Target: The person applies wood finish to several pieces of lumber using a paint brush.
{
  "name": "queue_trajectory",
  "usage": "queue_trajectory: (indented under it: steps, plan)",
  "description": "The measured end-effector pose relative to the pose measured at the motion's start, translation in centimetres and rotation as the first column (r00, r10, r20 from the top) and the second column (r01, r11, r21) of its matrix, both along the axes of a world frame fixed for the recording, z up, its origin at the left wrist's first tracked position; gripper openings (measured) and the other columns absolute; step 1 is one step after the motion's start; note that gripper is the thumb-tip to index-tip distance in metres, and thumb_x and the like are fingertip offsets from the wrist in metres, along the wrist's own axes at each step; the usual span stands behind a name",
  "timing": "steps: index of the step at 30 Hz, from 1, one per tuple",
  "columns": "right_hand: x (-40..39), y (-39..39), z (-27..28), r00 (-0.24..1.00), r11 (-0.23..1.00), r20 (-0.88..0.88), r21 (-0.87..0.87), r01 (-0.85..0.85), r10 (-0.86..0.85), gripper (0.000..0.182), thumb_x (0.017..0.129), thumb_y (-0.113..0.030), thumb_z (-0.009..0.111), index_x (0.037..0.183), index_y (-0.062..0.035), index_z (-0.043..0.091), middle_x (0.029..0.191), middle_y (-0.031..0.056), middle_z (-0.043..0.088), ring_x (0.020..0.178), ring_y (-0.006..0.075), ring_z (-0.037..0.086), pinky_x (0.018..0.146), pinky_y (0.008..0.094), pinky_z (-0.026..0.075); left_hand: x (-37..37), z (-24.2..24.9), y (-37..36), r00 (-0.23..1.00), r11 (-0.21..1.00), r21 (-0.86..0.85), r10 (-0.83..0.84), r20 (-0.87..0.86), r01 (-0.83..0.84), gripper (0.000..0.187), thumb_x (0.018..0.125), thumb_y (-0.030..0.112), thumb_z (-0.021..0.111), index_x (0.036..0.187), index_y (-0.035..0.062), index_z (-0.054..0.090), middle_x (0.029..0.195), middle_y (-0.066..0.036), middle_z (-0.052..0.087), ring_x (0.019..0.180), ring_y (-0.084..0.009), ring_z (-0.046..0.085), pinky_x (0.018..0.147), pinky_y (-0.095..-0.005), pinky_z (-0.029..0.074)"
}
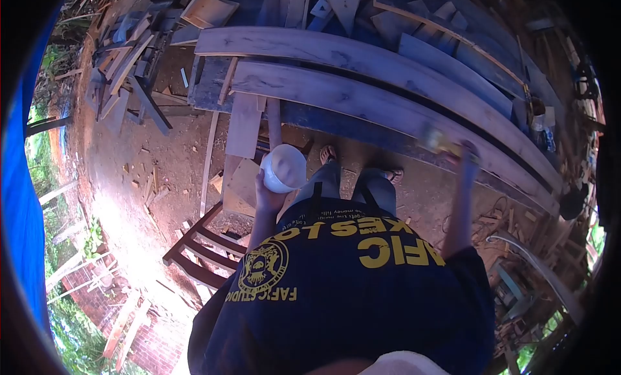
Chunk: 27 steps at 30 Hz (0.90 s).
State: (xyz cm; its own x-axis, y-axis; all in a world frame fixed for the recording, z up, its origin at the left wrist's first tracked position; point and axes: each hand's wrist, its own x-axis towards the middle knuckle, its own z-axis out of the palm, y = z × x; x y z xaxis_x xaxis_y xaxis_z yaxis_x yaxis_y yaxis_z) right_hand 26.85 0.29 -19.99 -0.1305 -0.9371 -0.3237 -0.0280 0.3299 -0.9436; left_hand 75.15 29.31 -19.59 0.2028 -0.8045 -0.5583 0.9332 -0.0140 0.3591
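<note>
My left hand [264, 192] is wrapped round the side of a white plastic tub [285, 170], held in front of my waist; something pale shows inside it. Out to the right, my right hand [467, 156] is closed on a paintbrush [440, 143], both smeared by motion. The pale bristle end overlaps the front edge of the nearer long wooden board [336, 93]. A second long board [310, 46] lies behind it, with a dark gap between the two.
Scrap wood is heaped at the back left [126, 74] and along the far side of the bench. A slatted wooden frame [210, 245] leans at my lower left. Wood chips litter the dirt floor [145, 148], and a blue tarp [24, 200] hangs far left.
</note>
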Motion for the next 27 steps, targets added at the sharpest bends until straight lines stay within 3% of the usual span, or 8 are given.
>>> queue_trajectory:
  steps: [4,8,13,14,17,24,26,27]
  plan:
    - [-5.9,-1.0,5.8,0.929,0.982,-0.325,-0.118,0.148,-0.179,0.018,0.085,-0.009,0.057,0.101,-0.0011,0.062,0.086,0.0116,0.064,0.068,0.0217,0.066,0.051,0.0296,0.058,1.5,-0.3,-2.2,1.0,1.0,-0.008,0.022,-0.012,-0.022,0.071,0.083,0.053,0.051,0.142,0.021,0.027,0.14,-0.01,0.034,0.131,-0.0333,0.033,0.103,-0.0582,0.031]
    - [-1.1,-4.8,5.5,0.649,0.925,-0.755,-0.303,-0.228,-0.087,0.016,0.085,-0.009,0.055,0.095,-0.0018,0.065,0.075,0.0068,0.061,0.061,0.0156,0.062,0.053,0.0267,0.051,2.2,0.5,-3.5,0.992,0.999,0.042,0.028,0.126,-0.034,0.07,0.084,0.057,0.044,0.141,0.0184,0.029,0.14,-0.012,0.036,0.13,-0.0362,0.034,0.098,-0.0614,0.034]
    - [21.5,-4.4,6.8,0.394,0.89,-0.911,-0.072,-0.45,0.125,0.022,0.078,-0.021,0.058,0.095,-0.0111,0.068,0.087,0.013,0.068,0.081,0.0266,0.066,0.072,0.0348,0.051,2.4,1.1,-2.0,0.987,0.996,0.047,0.069,0.144,-0.076,0.07,0.084,0.058,0.042,0.141,0.0192,0.031,0.141,-0.011,0.035,0.13,-0.0358,0.034,0.1,-0.061,0.032]
    - [24.9,-4.7,3.8,0.653,0.869,-0.738,-0.2,-0.452,0.17,0.018,0.079,-0.021,0.056,0.091,-0.0126,0.067,0.085,0.0142,0.067,0.08,0.0301,0.066,0.071,0.0383,0.052,2.5,1.1,-1.4,0.986,0.995,0.048,0.078,0.147,-0.085,0.07,0.084,0.058,0.042,0.141,0.0192,0.031,0.141,-0.011,0.035,0.13,-0.0358,0.034,0.1,-0.061,0.032]
    - [37.9,-2.7,8.5,0.455,0.682,-0.812,-0.098,-0.725,0.367,0.015,0.079,-0.018,0.057,0.087,-0.0106,0.068,0.078,0.0144,0.067,0.073,0.0325,0.065,0.067,0.0401,0.053,2.2,0.8,1.0,0.985,0.987,0.099,0.115,0.13,-0.128,0.07,0.083,0.059,0.043,0.141,0.0206,0.031,0.141,-0.01,0.036,0.131,-0.0354,0.034,0.101,-0.0605,0.03]
    - [52.2,-1.2,5.8,0.659,0.436,-0.585,-0.494,-0.752,0.473,0.009,0.082,-0.011,0.057,0.083,-0.0095,0.066,0.074,0.013,0.065,0.066,0.0271,0.066,0.059,0.0369,0.054,2.0,0.5,4.2,0.97,0.972,0.111,0.187,0.158,-0.205,0.074,0.081,0.062,0.043,0.141,0.0205,0.031,0.14,-0.009,0.036,0.13,-0.0351,0.034,0.1,-0.0585,0.03]
    - [52.2,-1.2,4.7,0.711,0.737,0.203,-0.264,-0.623,0.673,0.01,0.082,-0.01,0.06,0.084,-0.0043,0.067,0.071,0.0106,0.065,0.066,0.0182,0.067,0.054,0.0295,0.055,1.8,0.9,3.9,0.967,0.966,0.152,0.182,0.176,-0.209,0.074,0.081,0.063,0.041,0.141,0.0206,0.031,0.14,-0.009,0.037,0.13,-0.0349,0.034,0.099,-0.059,0.031]
    - [51.3,-1.2,3.9,0.72,0.744,0.2,-0.262,-0.614,0.665,0.01,0.082,-0.01,0.06,0.084,-0.0043,0.067,0.071,0.0106,0.065,0.066,0.0182,0.067,0.054,0.0295,0.055,1.7,0.7,3.8,0.97,0.969,0.152,0.17,0.172,-0.197,0.074,0.081,0.063,0.041,0.141,0.0206,0.031,0.14,-0.009,0.037,0.13,-0.0349,0.034,0.099,-0.059,0.031]
